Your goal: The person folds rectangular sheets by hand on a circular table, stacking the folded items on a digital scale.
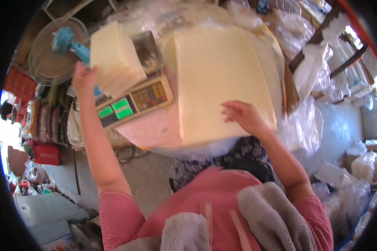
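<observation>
My left hand is closed on the left edge of a thin stack of cream sheets. That stack is above a digital scale with green lit displays and hides much of its pan; whether it rests there I cannot tell. My right hand is over the lower right part of a large pile of cream sheets. Its fingers are slightly bent and apart, with nothing held. Whether they touch the top sheet is unclear.
A blue-and-white fan stands left of the scale. Clear plastic bags hang beside the table's right side. Pink sheeting covers the table between scale and pile. A dark cable lies below the table's front left edge.
</observation>
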### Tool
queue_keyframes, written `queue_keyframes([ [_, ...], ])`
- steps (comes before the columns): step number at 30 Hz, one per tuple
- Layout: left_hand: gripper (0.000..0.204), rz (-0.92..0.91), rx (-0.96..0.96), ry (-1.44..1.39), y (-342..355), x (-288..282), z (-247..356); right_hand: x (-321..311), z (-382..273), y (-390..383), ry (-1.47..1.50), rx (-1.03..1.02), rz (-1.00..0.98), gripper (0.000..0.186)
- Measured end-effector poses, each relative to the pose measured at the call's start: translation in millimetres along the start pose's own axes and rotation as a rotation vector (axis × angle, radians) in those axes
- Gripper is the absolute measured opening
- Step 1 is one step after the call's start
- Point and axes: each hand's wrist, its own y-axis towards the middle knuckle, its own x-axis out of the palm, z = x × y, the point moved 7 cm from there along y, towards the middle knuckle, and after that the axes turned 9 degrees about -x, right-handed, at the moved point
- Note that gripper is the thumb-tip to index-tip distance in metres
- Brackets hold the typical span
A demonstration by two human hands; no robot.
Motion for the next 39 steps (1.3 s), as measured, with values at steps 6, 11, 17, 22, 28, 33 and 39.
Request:
queue_keyframes([
  [6, 0.058, 0.041, 0.401, 0.086, -166.1, 36.1, 58.5, 46.6, -32.0, -11.3, -0.603, -0.425, -0.145, 0.017],
  [11, 0.053, -0.186, 0.3, 0.045, -241.7, 77.1, 18.1, 98.3, -35.2, -14.6, -1.081, -0.695, -0.31, 0.006],
  [17, 0.051, -0.308, 0.292, 0.04, -276.1, 100.3, 4.7, 113.5, -28.8, -5.5, -1.245, -0.742, -0.409, 0.008],
  [22, 0.034, -0.471, 0.317, 0.113, -304.1, 114.0, -1.9, -2.5, -40.9, 34.4, -0.417, -0.225, 0.172, 0.014],
  [28, 0.032, -0.869, 0.581, 0.217, -345.0, 180.7, 26.8, 27.6, -37.0, -9.8, -0.861, -0.487, -0.056, 0.048],
  [33, 0.065, -0.672, 0.606, 0.485, -360.9, 203.8, 18.9, -0.6, -6.4, 6.1, -0.869, -0.246, -0.116, 0.038],
  [39, 0.077, -0.766, 0.546, 0.597, -361.0, 205.1, 10.7, -81.8, -190.3, 29.0, -0.872, -0.685, 0.324, 0.04],
])
